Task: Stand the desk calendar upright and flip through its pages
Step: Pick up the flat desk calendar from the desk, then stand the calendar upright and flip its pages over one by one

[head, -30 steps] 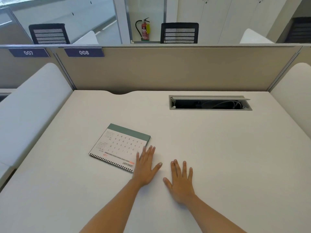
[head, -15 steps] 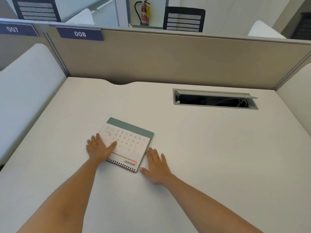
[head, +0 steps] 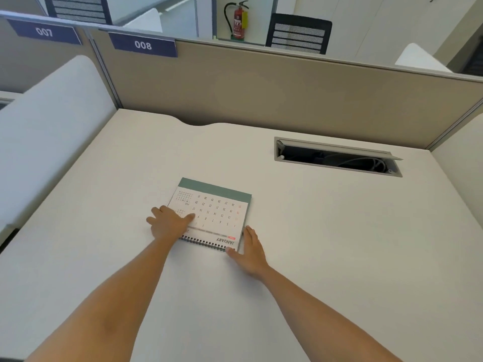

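The spiral-bound white desk calendar (head: 211, 214) with its green backing lies flat mid-desk (head: 339, 244), left hand (head: 167, 224) pressing its page, right hand (head: 251, 253) spread flat beside its corner; standing and flipping both remain.

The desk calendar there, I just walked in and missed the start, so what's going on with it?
A person is getting hold of the desk calendar, which lies flat on the desk, open to January, its spiral edge nearest them. The left hand rests on its left side with fingers spread over the page; the right hand lies flat on the desk against its right edge. It has not been stood up yet.
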### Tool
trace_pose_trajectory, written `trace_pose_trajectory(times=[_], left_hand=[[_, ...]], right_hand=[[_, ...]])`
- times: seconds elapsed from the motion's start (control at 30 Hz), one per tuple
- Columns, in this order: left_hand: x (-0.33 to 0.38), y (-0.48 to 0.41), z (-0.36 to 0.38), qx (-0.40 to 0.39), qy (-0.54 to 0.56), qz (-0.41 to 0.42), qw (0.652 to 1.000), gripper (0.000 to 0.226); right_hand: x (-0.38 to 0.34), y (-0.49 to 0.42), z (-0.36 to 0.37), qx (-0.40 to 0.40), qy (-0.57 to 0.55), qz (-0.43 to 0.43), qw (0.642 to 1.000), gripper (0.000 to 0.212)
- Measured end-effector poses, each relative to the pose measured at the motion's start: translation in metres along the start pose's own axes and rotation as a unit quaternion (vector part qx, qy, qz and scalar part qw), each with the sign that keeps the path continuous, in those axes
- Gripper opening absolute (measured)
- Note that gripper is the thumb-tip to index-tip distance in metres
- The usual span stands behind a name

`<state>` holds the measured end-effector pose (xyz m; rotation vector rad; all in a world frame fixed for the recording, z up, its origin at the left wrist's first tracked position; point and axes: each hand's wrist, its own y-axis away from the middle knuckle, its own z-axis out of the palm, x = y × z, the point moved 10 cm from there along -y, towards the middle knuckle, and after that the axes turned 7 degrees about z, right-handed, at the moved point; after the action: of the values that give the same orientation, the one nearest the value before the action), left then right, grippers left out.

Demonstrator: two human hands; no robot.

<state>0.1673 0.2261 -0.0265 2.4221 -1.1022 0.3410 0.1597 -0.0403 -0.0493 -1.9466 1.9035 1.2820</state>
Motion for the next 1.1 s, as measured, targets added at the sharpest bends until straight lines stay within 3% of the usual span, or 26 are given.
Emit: trace_pose_trajectory(times=[0.17,0.33,0.43,0.47,0.57,0.7,0.73,0.9,1.1], left_hand=[[0.012,0.024,0.017,-0.022,0.071,-0.011,0.997,0.065],[0.008,0.032,0.019,-0.012,0.181,0.0,0.983,0.054],[0.026,0.044,0.004,-0.016,0.248,0.023,0.968,0.019],[0.034,0.047,-0.001,-0.018,0.272,0.033,0.961,0.019],[0.053,0.055,-0.011,-0.029,0.379,0.016,0.925,0.033],[0.081,0.073,-0.034,-0.002,0.481,0.019,0.876,0.038],[0.086,0.078,-0.04,0.011,0.49,0.026,0.871,0.037],[0.098,0.08,-0.035,-0.026,0.497,0.083,0.864,0.055],[0.111,0.087,-0.035,-0.049,0.497,0.13,0.857,0.05]], right_hand=[[0.029,0.014,-0.026,0.025,-0.183,0.062,0.981,0.091],[0.04,0.02,-0.054,0.033,-0.347,0.046,0.936,0.062],[0.037,0.024,-0.076,0.036,-0.406,0.037,0.913,0.058],[0.036,0.026,-0.084,0.047,-0.416,0.033,0.908,0.055],[0.028,0.029,-0.109,0.085,-0.435,0.029,0.896,0.046],[0.019,0.029,-0.136,0.132,-0.409,0.021,0.903,0.097],[0.017,0.03,-0.142,0.145,-0.39,0.02,0.909,0.099],[0.015,0.031,-0.177,0.243,-0.262,0.026,0.934,0.066],[0.011,0.028,-0.178,0.203,-0.269,-0.022,0.941,0.026]])
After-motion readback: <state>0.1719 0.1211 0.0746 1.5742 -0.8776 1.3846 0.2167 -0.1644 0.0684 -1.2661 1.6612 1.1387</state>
